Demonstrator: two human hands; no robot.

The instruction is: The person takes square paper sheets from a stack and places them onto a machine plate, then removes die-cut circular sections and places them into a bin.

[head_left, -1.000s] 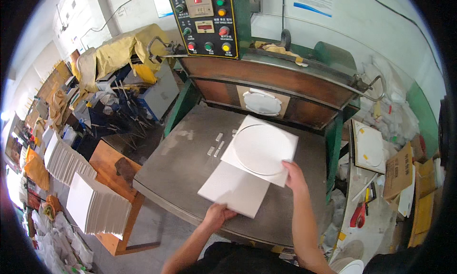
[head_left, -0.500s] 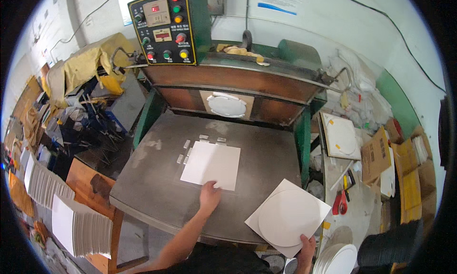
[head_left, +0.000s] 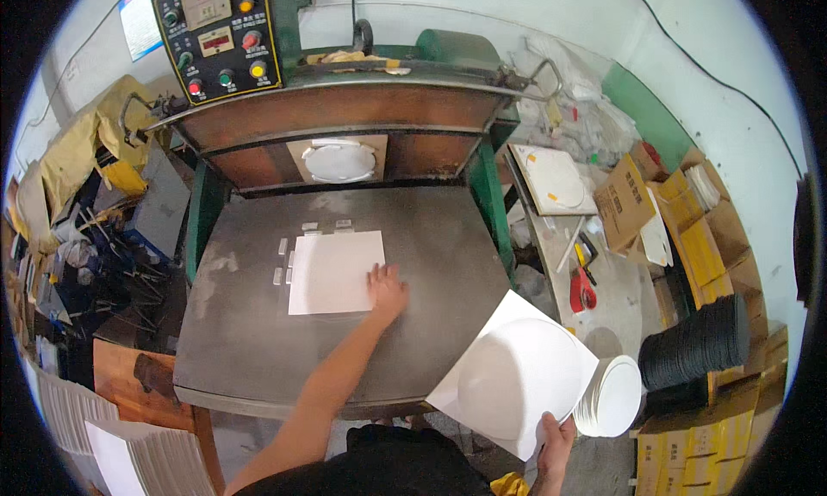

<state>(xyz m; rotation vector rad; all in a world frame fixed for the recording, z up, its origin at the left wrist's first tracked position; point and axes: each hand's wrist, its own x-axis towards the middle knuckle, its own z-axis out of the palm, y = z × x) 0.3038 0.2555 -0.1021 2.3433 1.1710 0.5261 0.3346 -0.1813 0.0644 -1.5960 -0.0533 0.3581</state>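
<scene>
On the grey press table (head_left: 258,358) lies a white square card sheet (head_left: 332,276). Its far and left edges sit close to several small pale stop blocks (head_left: 345,225). My left hand (head_left: 388,293) rests with spread fingers on the sheet's right edge. Low on the right, my right hand (head_left: 556,442) pinches the near corner of a second white square card (head_left: 448,388), thumb on top. A round outline or disc (head_left: 519,367) shows on that card; whether it is loose, I cannot tell. The card is tilted and overlaps the table's front right corner.
Behind the table stands the press head (head_left: 345,121) with a control panel (head_left: 220,39). Right of it, a side bench (head_left: 616,302) bears red-handled scissors (head_left: 583,289) and a stack of white discs (head_left: 618,397). Stacked white sheets (head_left: 151,457) stand lower left; cardboard boxes (head_left: 624,199) at right.
My view has turned to the right. My left hand has moved from the sheet's near edge to its right edge. The card in my right hand now appears closer to the disc stack.
</scene>
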